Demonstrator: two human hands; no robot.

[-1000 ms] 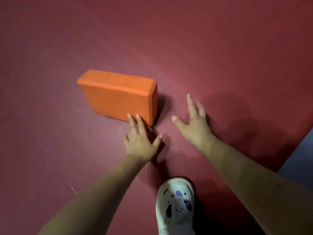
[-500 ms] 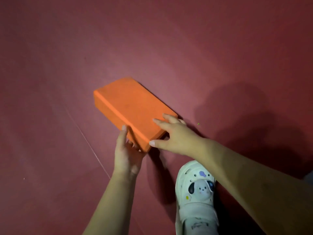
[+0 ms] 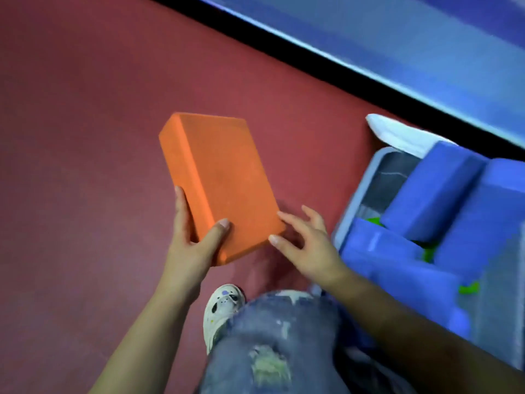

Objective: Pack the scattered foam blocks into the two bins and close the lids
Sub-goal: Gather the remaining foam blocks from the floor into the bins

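Observation:
An orange foam block [image 3: 218,177] is lifted above the red floor in the middle of the head view. My left hand [image 3: 193,240] grips its near left corner, thumb on the top face and fingers along the left side. My right hand [image 3: 306,245] is spread open beside the block's near right corner, fingertips touching or just off its edge. At the right stands a clear grey bin [image 3: 358,194] holding several blue foam blocks [image 3: 431,191] with bits of green between them.
A white lid [image 3: 397,135] lies behind the bin. A black strip and a blue mat [image 3: 397,32] run diagonally across the top right. My knee in torn jeans [image 3: 272,345] and a white shoe [image 3: 221,308] are below the hands.
The block has come up off the floor, now held in my left hand. My right hand has let go of its corner. The view swung right, bringing the bin into sight.

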